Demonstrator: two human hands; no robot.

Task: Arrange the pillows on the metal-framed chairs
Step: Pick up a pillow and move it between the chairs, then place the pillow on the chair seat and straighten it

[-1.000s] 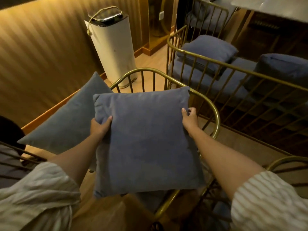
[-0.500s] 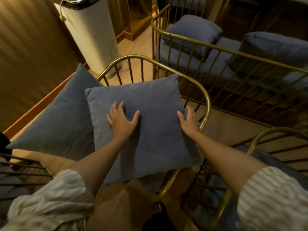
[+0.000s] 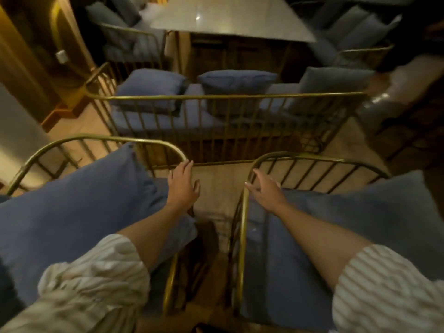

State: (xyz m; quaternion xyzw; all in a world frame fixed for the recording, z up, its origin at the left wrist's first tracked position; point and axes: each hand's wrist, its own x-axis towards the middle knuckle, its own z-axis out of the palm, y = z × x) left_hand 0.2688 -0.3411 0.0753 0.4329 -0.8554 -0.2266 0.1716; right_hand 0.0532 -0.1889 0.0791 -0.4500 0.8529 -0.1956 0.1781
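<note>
Two brass-framed chairs flank me. On the left chair [image 3: 101,138] a blue pillow [image 3: 72,207] leans against the curved back rail. My left hand [image 3: 183,186] hovers open at that pillow's right edge, near the rail's end, holding nothing. On the right chair [image 3: 312,158] another blue pillow [image 3: 394,212] rests on a blue seat cushion [image 3: 271,260]. My right hand [image 3: 264,189] is open, fingers spread, just above the right chair's left rail; whether it touches the rail I cannot tell.
Ahead stands a brass-railed bench [image 3: 223,97] carrying three blue pillows, the left one [image 3: 151,88], the middle one [image 3: 237,81] and the right one [image 3: 334,85]. Behind it is a grey table [image 3: 230,20] with more cushioned seats around. A narrow floor gap [image 3: 216,188] runs between the chairs.
Both hands have let go of the pillow they pressed on the left chair. The view has swung right, bringing the right chair into sight, and my right hand has moved over to it.
</note>
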